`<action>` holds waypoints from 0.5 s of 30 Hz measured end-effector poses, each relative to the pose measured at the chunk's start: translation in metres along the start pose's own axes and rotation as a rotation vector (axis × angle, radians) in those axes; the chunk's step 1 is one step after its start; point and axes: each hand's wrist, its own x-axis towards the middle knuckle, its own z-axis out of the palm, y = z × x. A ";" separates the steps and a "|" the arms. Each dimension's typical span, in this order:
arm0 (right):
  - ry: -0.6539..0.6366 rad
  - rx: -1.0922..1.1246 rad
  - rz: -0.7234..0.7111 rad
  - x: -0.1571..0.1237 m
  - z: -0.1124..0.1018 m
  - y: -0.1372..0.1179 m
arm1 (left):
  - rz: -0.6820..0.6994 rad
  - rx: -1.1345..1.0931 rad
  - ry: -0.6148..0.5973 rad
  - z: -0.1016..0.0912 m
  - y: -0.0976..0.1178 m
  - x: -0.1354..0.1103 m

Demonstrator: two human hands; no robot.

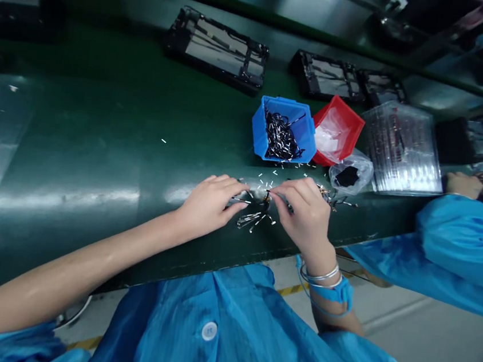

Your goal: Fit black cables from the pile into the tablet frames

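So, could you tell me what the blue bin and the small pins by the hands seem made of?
Blue bin: likely moulded plastic, evenly coloured, slight sheen. Pins: probably metal, thin, silvery, glinting bright against the green belt.

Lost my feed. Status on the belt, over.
Left hand at loose pins. Right hand pinching small part. Blue bin just beyond; co-worker's hand far right, apart.

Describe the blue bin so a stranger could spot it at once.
On the green belt, look beyond the person's right hand. Two small open bins sit side by side; the blue bin is the left one, heaped with thin dark metal pieces, unlike the red bin, whose contents are pale.
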 end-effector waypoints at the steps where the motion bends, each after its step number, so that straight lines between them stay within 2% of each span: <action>1: -0.001 -0.004 -0.010 0.002 -0.001 -0.002 | -0.040 -0.036 -0.029 0.000 -0.001 0.002; 4: 0.069 0.006 0.002 0.004 0.002 -0.010 | -0.214 -0.241 -0.078 0.002 -0.001 0.004; 8: 0.198 0.100 0.022 0.000 0.010 -0.029 | -0.401 -0.669 -0.057 0.003 0.004 0.005; 11: 0.206 0.137 0.015 -0.001 0.016 -0.041 | -0.411 -0.856 -0.019 0.001 0.009 0.003; 15: 0.235 0.161 0.039 0.004 0.016 -0.042 | -0.350 -0.882 -0.016 -0.002 0.012 0.001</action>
